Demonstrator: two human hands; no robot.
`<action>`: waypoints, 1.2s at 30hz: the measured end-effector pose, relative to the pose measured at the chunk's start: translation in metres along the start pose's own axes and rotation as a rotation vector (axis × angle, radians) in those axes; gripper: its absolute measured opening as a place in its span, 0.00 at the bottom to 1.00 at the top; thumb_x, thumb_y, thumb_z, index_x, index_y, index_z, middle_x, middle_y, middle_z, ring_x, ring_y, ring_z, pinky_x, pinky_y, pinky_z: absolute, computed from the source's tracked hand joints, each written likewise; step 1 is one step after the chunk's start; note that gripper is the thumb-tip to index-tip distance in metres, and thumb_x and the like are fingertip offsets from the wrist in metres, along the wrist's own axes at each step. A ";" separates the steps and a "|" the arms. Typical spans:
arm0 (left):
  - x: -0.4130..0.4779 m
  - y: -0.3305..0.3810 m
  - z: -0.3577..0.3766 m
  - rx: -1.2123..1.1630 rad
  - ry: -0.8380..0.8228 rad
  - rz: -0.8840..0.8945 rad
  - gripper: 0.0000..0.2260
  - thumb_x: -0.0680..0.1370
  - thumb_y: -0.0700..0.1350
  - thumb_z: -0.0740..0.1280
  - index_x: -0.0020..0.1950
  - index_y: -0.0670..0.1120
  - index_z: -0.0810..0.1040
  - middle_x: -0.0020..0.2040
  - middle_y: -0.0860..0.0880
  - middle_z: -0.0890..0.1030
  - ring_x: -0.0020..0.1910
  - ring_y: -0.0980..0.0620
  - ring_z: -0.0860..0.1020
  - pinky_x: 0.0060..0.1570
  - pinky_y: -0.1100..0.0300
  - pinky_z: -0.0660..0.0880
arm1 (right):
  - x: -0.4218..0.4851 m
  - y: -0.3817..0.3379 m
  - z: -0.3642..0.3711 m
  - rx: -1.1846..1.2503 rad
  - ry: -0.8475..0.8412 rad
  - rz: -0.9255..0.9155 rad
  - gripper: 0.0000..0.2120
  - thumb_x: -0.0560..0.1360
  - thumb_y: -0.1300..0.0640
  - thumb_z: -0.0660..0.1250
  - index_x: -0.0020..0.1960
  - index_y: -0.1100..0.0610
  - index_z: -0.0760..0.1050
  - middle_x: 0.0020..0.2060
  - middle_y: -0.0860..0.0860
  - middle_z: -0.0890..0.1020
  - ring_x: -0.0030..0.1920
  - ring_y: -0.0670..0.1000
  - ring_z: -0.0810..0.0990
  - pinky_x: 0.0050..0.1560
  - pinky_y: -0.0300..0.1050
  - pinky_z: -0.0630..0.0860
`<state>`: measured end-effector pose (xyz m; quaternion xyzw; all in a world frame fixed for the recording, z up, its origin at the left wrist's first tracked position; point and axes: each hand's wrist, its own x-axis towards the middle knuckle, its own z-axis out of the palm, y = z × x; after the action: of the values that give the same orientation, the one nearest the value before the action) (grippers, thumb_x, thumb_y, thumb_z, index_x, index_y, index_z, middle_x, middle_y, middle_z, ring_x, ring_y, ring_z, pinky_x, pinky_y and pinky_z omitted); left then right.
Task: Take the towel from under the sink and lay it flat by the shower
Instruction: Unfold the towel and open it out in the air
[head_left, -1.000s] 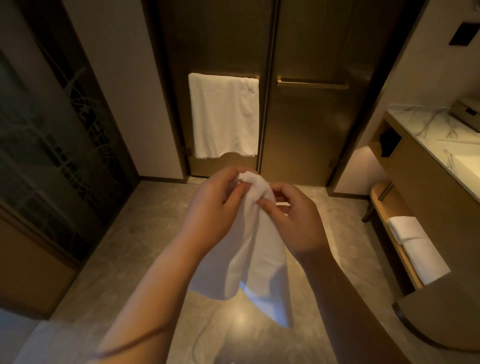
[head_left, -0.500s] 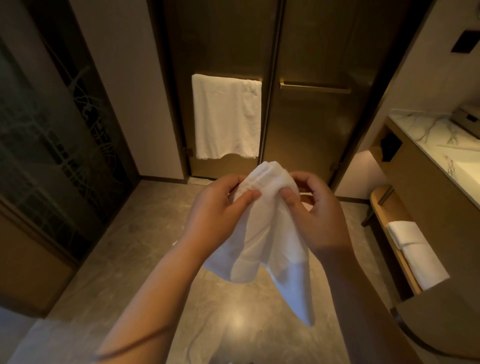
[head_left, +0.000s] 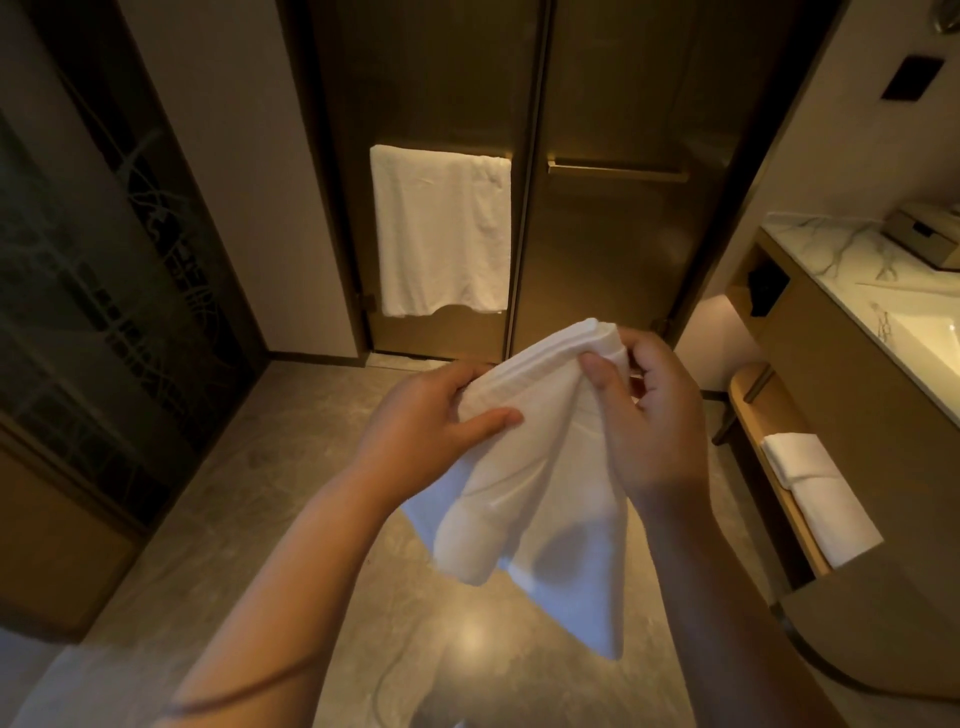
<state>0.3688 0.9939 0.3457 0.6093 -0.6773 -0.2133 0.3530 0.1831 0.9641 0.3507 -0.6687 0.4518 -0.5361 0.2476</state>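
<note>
A white towel (head_left: 540, 499) hangs bunched in the air above the stone floor, held in front of me at chest height. My left hand (head_left: 421, 431) grips its left edge with the thumb laid over the cloth. My right hand (head_left: 654, 415) pinches the folded top corner between thumb and fingers. The lower part of the towel droops loose toward the floor. Straight ahead stand the bronze glass shower doors (head_left: 613, 249). The sink counter (head_left: 852, 270) is at the right, with a low wooden shelf (head_left: 753, 410) beneath it.
Another white towel (head_left: 441, 228) hangs on the left shower door's bar. A folded white towel (head_left: 815, 493) lies on the shelf under the sink. A dark patterned glass panel (head_left: 104, 291) lines the left side. A box (head_left: 930, 234) sits on the counter.
Both hands have risen and drawn slightly apart along the towel's top edge, spreading the cloth wider. The view has moved closer to the shower doors.
</note>
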 end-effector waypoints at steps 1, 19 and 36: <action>-0.001 -0.003 0.001 0.016 -0.025 -0.025 0.17 0.68 0.64 0.66 0.53 0.59 0.76 0.44 0.60 0.79 0.44 0.59 0.78 0.47 0.49 0.77 | 0.001 0.000 -0.003 0.013 0.006 0.010 0.04 0.77 0.46 0.63 0.49 0.36 0.71 0.45 0.34 0.78 0.47 0.37 0.77 0.45 0.36 0.75; 0.009 -0.001 -0.011 0.353 0.014 0.086 0.20 0.70 0.66 0.61 0.50 0.52 0.77 0.40 0.54 0.79 0.38 0.54 0.75 0.38 0.53 0.74 | 0.010 0.002 -0.027 -0.200 -0.087 0.026 0.06 0.71 0.46 0.70 0.47 0.38 0.76 0.41 0.32 0.78 0.47 0.34 0.76 0.44 0.39 0.77; 0.015 0.002 0.003 0.430 0.019 0.260 0.16 0.74 0.60 0.57 0.51 0.52 0.77 0.47 0.53 0.80 0.45 0.54 0.75 0.41 0.57 0.74 | 0.012 0.006 -0.010 -0.671 -0.428 -0.080 0.12 0.75 0.46 0.66 0.58 0.45 0.77 0.54 0.44 0.81 0.53 0.48 0.75 0.55 0.46 0.69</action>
<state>0.3653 0.9791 0.3488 0.5800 -0.7766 -0.0114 0.2458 0.1721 0.9527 0.3549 -0.8261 0.5136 -0.2165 0.0826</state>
